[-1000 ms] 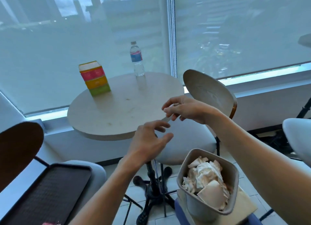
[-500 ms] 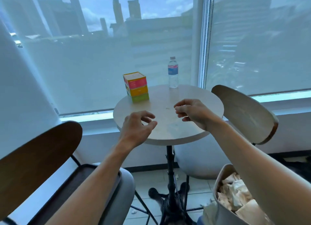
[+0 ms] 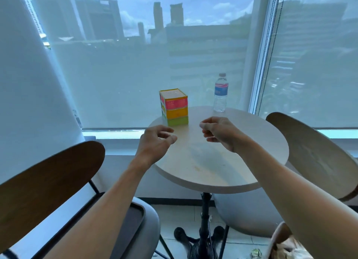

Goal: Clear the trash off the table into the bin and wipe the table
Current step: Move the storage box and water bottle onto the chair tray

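A round pale table stands by the window. On it are a stack of colourful tissue boxes at the back left and a water bottle at the back. My left hand hovers over the table's left edge, fingers curled and apart, holding nothing. My right hand hangs above the table's middle with fingers loosely curled and nothing seen in it. The bin, filled with crumpled paper, shows only at the bottom right corner under my right forearm.
A dark wooden chair back is at the near left, with a black tray on its grey seat. A pale chair back stands at the right. Small scraps lie on the floor near the table's black base.
My view has lifted from the bin toward the table and window. Both hands moved forward from above the bin to over the tabletop; the right hand no longer pinches a small item.
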`<state>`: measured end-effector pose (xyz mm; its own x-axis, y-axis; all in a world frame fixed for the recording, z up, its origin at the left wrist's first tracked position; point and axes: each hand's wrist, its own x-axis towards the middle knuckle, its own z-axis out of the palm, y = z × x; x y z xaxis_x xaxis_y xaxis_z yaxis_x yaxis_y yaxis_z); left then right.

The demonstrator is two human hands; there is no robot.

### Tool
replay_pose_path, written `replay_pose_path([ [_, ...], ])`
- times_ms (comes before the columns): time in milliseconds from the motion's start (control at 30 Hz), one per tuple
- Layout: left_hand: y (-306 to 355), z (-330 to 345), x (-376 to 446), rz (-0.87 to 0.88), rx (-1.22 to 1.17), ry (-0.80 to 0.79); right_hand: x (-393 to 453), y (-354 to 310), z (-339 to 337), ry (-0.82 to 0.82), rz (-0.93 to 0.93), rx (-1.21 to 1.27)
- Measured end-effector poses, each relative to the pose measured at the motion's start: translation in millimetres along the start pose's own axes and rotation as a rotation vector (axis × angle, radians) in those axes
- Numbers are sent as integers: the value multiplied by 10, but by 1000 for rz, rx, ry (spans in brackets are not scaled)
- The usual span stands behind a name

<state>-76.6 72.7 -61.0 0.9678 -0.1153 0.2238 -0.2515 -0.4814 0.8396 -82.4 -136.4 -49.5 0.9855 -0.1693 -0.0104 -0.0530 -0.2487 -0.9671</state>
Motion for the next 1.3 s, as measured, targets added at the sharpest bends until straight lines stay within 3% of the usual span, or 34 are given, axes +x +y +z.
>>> replay_pose_path([
  [167,-39,82,498,-113,-154,73,610,-49,47,4,46,1],
  [333,-25,201,1068,-270,-288,146,1213,-157,93,-103,140,124],
  [600,19,337,1673,-428,-432,65,1873,-168,189,-223,243,226],
  [800,-30,408,1878,-440,-426,20,2077,-135,243,-347,276,212],
  [1300,-9,-128,1445,-365,-411,85,1684,-414,610,-381,211,228],
])
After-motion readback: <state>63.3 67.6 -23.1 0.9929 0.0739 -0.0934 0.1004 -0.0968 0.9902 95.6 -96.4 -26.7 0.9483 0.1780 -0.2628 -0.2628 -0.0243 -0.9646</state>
